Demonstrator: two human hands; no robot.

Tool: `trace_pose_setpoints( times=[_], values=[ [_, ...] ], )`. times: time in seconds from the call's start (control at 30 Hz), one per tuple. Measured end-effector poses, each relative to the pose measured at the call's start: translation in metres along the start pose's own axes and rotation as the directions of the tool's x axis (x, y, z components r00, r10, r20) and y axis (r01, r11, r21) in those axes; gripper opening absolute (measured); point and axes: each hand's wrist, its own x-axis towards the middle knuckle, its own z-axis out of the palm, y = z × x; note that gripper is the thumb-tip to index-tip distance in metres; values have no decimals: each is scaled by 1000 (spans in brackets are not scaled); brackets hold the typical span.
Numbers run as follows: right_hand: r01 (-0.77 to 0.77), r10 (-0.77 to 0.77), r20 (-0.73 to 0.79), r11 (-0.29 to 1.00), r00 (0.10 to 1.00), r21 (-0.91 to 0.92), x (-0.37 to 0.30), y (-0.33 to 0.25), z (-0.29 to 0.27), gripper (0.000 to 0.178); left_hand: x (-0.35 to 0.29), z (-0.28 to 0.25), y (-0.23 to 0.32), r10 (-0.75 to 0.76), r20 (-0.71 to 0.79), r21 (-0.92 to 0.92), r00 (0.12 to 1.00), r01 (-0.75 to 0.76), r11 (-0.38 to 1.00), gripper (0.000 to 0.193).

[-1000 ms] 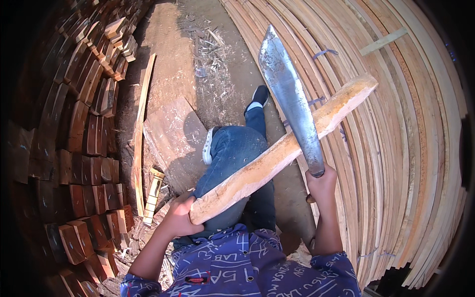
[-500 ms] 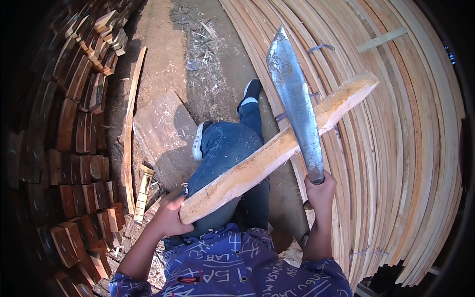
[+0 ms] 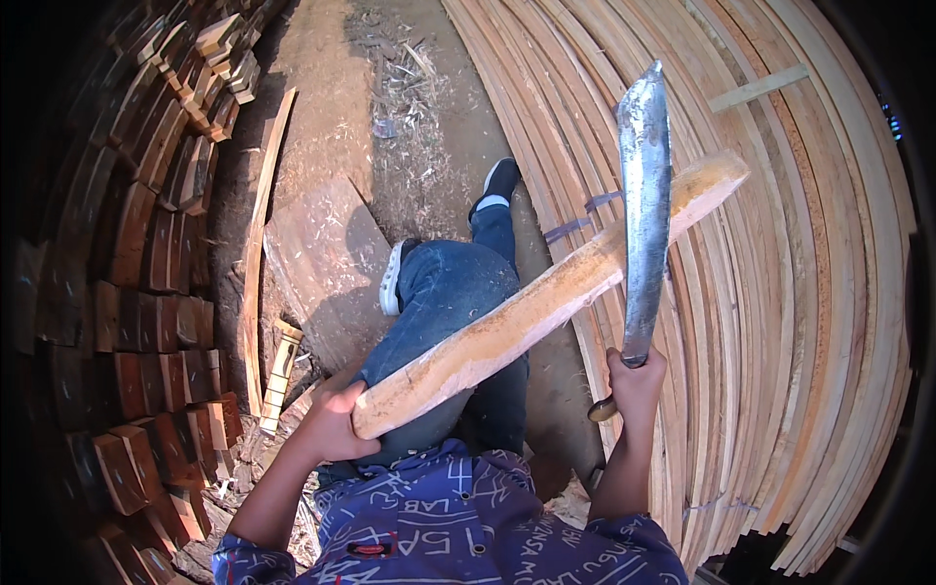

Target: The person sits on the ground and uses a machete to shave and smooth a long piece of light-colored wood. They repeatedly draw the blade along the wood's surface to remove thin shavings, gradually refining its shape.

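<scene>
Near: the left hand (image 3: 336,424) grips the close end of a pale, rough, square-edged wooden billet (image 3: 507,336), slanting over the blue-jeaned thigh (image 3: 444,283); probably stiff, moderately heavy, best held there. Farther: the right hand (image 3: 637,385) clasps a broad-bladed, grey steel machete (image 3: 643,205).

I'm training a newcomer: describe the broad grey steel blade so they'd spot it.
Along the right lie long, pale wooden planks. Over them, the bare right hand holds the broad grey steel blade. Unlike those planks, it's shiny, pointed metal.
</scene>
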Motion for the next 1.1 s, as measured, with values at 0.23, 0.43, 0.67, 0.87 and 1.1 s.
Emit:
trace_pose_setpoints(
  times=[0.23,0.43,0.67,0.87,1.1],
  values=[
    [153,-150,39,984,988,-87,-22,15,15,11,1,2,0,25,-38,30,999,-24,999,63],
    [-37,37,33,999,999,-11,-3,11,-1,11,0,0,-3,-6,-6,65,1000,7,998,63],
    [217,-215,40,974,976,-69,-27,20,21,10,3,4,-5,118,-105,53,987,-113,992,56],
    [-43,40,48,997,998,65,-16,15,9,15,-3,0,-5,1,-46,110,999,4,994,58],
    [123,-123,19,992,992,-5,-15,27,11,11,0,0,-4,-67,3,-2,998,67,998,57]
  ],
)
